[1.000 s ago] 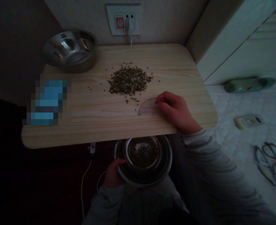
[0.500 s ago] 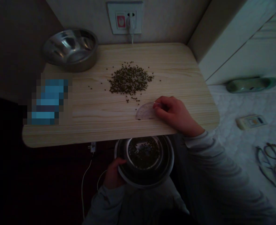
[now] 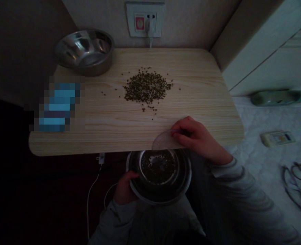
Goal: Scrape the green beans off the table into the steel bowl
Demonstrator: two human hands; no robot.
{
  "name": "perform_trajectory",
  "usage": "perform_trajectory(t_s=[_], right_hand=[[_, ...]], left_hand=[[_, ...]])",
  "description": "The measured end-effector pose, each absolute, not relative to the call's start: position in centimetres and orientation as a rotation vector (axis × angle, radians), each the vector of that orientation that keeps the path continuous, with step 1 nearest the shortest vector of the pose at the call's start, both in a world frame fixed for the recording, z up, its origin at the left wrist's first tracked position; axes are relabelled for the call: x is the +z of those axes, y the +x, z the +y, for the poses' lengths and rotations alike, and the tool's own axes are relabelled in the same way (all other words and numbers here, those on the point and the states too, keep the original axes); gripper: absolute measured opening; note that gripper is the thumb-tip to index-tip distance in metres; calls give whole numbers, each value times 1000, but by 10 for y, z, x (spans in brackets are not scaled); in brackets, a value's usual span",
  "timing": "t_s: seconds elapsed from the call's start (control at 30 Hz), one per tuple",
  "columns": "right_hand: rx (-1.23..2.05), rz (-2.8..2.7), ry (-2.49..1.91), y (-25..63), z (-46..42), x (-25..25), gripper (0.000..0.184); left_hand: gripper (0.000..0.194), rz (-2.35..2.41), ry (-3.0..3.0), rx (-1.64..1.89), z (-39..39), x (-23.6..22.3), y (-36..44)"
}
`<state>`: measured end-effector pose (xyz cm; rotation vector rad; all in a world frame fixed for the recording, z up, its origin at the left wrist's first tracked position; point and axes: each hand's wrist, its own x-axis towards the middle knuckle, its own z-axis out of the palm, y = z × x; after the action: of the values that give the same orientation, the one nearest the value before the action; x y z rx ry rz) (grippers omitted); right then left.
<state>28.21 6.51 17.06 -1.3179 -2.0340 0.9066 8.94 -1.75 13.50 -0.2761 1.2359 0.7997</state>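
Observation:
A clear half-round protractor (image 3: 163, 140) is pinched in my right hand (image 3: 195, 137), its straight side along the front edge of the wooden tabletop (image 3: 109, 132). Under that edge, my left hand (image 3: 126, 189) grips the rim of a metal bowl (image 3: 163, 197) from the left, thumb on top. Small dark green beans, which look like mung beans, lie in the bowl's middle. Farther back on the tabletop spreads a loose pile of the same beans (image 3: 147, 86), with a few strays around it, apart from both hands.
A second metal bowl (image 3: 89, 64) stands at the back left, behind a blurred-out blue item (image 3: 60, 105). A wall socket (image 3: 144, 20) holds a plug with a cable. To the right, a remote control (image 3: 278, 139), eyeglasses (image 3: 300, 185) and a green object (image 3: 278, 97) lie on white bedding.
My right hand has drawn the protractor toward me, from the tabletop just before the pile to the front edge. My left hand keeps hold of the bowl. The view has shifted slightly.

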Motion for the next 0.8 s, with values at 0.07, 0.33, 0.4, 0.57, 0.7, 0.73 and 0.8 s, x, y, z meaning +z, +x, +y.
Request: perform_trajectory(t_s=[0.07, 0.33, 0.4, 0.57, 0.7, 0.73, 0.8], right_hand=[[960, -1796, -1366, 284, 65, 167, 6], [741, -1677, -1555, 279, 65, 160, 9], [669, -1741, -1593, 277, 65, 161, 10], [523, -1689, -1655, 273, 66, 163, 7], [526, -1674, -1682, 272, 69, 164, 8], [528, -1678, -1692, 271, 70, 164, 9], [523, -1689, -1719, 269, 72, 164, 11]], left_hand=[[37, 1253, -255, 814, -18, 138, 91], [35, 1240, -297, 821, -20, 129, 87], [36, 1258, -324, 804, -20, 125, 85], [32, 1224, -294, 833, -23, 123, 84], [32, 1254, -329, 796, -23, 125, 84], [33, 1256, -327, 798, -22, 127, 84], [33, 1242, -301, 832, -20, 129, 85]])
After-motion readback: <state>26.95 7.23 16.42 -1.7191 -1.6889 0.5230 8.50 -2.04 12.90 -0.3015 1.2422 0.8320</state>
